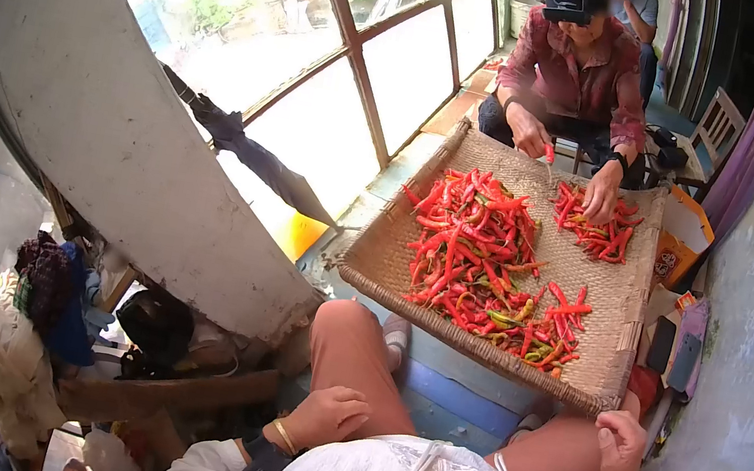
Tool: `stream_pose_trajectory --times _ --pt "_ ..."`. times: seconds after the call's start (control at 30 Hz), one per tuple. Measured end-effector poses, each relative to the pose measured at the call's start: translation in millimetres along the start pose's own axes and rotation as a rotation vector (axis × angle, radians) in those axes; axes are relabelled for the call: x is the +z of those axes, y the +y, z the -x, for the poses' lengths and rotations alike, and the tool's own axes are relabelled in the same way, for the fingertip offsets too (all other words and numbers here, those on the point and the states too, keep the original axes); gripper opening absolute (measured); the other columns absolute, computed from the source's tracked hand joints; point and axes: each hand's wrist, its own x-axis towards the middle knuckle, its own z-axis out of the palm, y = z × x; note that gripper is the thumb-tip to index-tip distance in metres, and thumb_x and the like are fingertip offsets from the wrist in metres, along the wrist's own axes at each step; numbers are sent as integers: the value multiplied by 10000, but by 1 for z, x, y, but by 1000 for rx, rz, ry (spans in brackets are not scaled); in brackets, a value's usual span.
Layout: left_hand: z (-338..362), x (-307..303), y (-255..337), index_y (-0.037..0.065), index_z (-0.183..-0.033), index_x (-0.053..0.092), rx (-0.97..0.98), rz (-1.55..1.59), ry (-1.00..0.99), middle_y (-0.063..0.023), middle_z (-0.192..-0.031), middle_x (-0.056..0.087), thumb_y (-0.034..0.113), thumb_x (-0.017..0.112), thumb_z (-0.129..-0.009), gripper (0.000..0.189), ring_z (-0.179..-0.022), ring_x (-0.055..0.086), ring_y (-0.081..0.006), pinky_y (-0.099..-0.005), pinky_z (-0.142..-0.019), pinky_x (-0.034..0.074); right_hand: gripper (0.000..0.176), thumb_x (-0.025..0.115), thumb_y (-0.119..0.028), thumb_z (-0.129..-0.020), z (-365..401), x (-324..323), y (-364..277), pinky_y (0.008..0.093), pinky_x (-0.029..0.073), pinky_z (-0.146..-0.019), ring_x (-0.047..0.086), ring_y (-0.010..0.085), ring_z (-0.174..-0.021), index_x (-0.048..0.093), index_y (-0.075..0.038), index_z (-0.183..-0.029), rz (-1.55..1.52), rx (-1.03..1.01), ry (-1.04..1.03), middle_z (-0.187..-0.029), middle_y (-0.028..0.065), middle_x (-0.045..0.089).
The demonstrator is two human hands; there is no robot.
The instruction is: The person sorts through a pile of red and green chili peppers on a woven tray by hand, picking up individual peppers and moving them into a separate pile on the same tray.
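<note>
My left hand (325, 420) lies on my left thigh, its fingers loosely extended and holding nothing. My right hand (620, 445) has its fingers curled at the near right corner of a large woven tray (611, 307); what is inside the fingers is hidden. On the tray sits a big heap of red chili peppers (472, 242), some greenish, spreading toward the near edge. A smaller pile of chili peppers (600, 230) lies at the far right. Across the tray, another person (581, 80) holds a red chili pepper (550, 152) in one hand and reaches into the smaller pile with the other.
An orange cardboard box (685, 234) and a phone (684, 360) are at the right, by the wall. Behind is a wooden chair (718, 134); a second seated person is partly hidden. Left are a windowed wall, a dark folded umbrella (260, 154) and piled clothes (46, 308).
</note>
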Motion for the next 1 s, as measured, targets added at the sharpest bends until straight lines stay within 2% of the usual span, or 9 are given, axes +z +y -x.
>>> stream_pose_trajectory --times 0.07,0.1,0.2,0.37,0.43,0.5,0.7,0.83,1.0 --pt "-32 43 -12 53 -819 608 42 -24 138 -98 -838 599 106 588 -750 89 -771 581 -259 -329 -701 481 191 596 -149 -775 -20 -17 0 279 473 -645 590 208 -695 614 25 -852 154 -172 -47 -770 113 612" --pt "21 -30 -5 53 -819 608 6 -130 19 -98 -838 599 106 588 -750 89 -771 581 -259 -329 -701 481 176 594 -136 -777 13 57 -29 289 471 -646 593 218 -703 614 19 -856 -66 -155 -68 -777 120 615" --pt "-11 11 -7 51 -840 609 87 -64 100 -83 -865 599 104 583 -761 99 -777 586 -256 -330 -672 490 156 591 -125 -779 -18 40 -35 293 466 -647 594 227 -711 617 12 -850 46 -244 -207 -775 120 616" --pt "-15 9 -6 47 -843 595 198 -101 67 -79 -862 589 119 592 -752 116 -785 573 -235 -321 -688 476 131 578 -104 -784 -44 65 -33 299 454 -626 588 226 -696 612 8 -842 134 -204 -135 -756 118 610" --pt "-14 12 -8 50 -831 588 193 -95 92 -73 -853 580 123 593 -751 109 -776 566 -229 -320 -683 473 135 563 -109 -803 -54 74 -31 276 442 -613 571 196 -666 607 12 -843 84 -215 -224 -739 102 601" --pt "-14 9 -13 56 -803 571 222 -123 144 -61 -835 558 127 591 -752 90 -752 549 -220 -321 -666 468 137 540 -108 -830 -64 88 -32 256 431 -605 546 157 -662 595 14 -860 47 -152 -132 -732 73 579" --pt "-55 26 -20 61 -743 546 190 -71 363 -58 -814 534 142 587 -740 90 -722 526 -216 -326 -645 460 136 490 -89 -867 -87 102 7 241 424 -643 513 119 -700 569 19 -892 125 -175 -264 -766 48 543" --pt "-90 24 -24 62 -712 556 177 -24 445 -61 -782 539 152 591 -738 100 -732 530 -223 -330 -659 460 142 494 -73 -857 -111 113 30 248 425 -660 519 139 -729 574 27 -920 202 -126 -152 -789 53 547" --pt "-154 3 -61 75 -758 610 184 -49 432 -64 -779 554 150 600 -737 79 -779 543 -241 -327 -711 455 142 562 -87 -776 -135 112 68 308 445 -674 575 235 -727 617 13 -861 476 -31 -278 -780 123 590"
